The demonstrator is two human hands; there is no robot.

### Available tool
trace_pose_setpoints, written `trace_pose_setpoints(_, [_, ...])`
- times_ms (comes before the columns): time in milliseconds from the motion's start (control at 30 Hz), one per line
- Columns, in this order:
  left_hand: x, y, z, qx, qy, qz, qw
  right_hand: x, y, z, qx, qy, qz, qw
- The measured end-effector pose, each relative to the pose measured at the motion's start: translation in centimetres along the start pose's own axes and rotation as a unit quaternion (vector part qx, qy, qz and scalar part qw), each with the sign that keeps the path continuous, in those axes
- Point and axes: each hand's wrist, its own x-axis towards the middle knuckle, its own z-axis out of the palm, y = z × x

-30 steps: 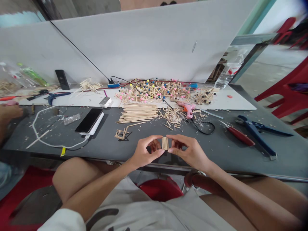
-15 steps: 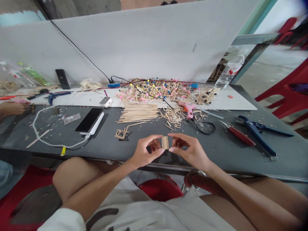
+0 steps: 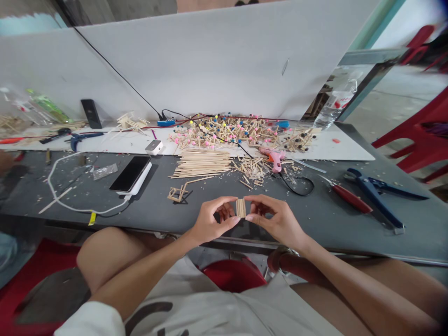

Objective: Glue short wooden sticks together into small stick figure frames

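Note:
Just above the table's front edge, a small flat panel of short wooden sticks (image 3: 241, 208) laid side by side is held upright between my hands. My left hand (image 3: 215, 217) pinches its left side with thumb and forefinger. On the opposite side, the thumb and forefinger of my right hand (image 3: 275, 215) grip the panel too. The remaining fingers of both hands curl behind. Beyond my left hand lies a small open frame of glued sticks (image 3: 178, 192). Farther back is a stack of long thin sticks (image 3: 201, 164), with a heap of short cut sticks (image 3: 254, 169) beside it.
A pink glue gun (image 3: 275, 158) stands behind the cut sticks. To the right lie a red-handled knife (image 3: 352, 198) and blue cutters (image 3: 380, 198). A phone (image 3: 130, 173) rests on a white power bank at left. Colour-tipped sticks (image 3: 231, 130) pile up along the back.
My hands and the stick panel stay almost in place. At the far left, the other person's hand has drawn back toward the picture's edge and is now blurred.

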Motion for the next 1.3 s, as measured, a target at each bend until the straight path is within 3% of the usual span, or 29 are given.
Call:
trace_pose_setpoints(267, [0.0,-0.1,0.0,-0.004,0.004,0.004,1.0,0.0,-0.2,-0.2,0.014,-0.005,0.014,1.0])
trace_pose_setpoints(633, [0.0,0.1,0.1,0.0,0.009,0.001,1.0,0.7,0.1,-0.6,0.232,0.052,0.125,0.963])
trace_pose_setpoints(1000, [0.0,0.1,0.1,0.002,0.011,-0.001,1.0,0.8,0.0,-0.8,0.131,0.047,0.1,0.985])
trace_pose_setpoints(1300, [0.0,0.2,0.2,-0.004,0.017,-0.002,1.0,1.2,0.1,-1.1,0.201,0.023,0.096,0.975])
